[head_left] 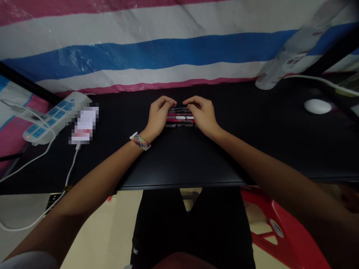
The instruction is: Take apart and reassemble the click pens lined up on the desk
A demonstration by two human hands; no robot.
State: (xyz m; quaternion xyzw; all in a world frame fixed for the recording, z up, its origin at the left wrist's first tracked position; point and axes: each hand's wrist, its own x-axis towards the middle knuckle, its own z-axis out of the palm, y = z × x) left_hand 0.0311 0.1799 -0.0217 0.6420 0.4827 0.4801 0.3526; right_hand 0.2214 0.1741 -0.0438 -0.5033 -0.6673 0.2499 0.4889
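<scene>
Clock centered on the pens (181, 118): a small bunch lying flat on the black table (179, 160), side by side, long axis roughly 9 to 3. Pink/red, white and dark parts visible; exact count unclear.

Left hand (159, 116) at their 9 o'clock end, fingers curled in, thumb and index narrow. Right hand (204, 115) at the 3 o'clock end, also curled, small thumb-index gap, thumb over the pen ends. Can't tell whether either is gripping or just bracketing the pens. Patterned band (141, 141) on left wrist.

Near 9 o'clock: white power strip (57, 118), blue sockets, red light. Just inside it, pixelated flat item (84, 125), white cable (73, 164) into its 6 o'clock end.

Clear bottle (288, 56) upright at 2, mouse-like white object (318, 106) at 3. Striped sheet (168, 52) at 12. Below the table edge: dark-clothed legs (193, 228) at 6, red plastic seat (294, 231) toward 4.
</scene>
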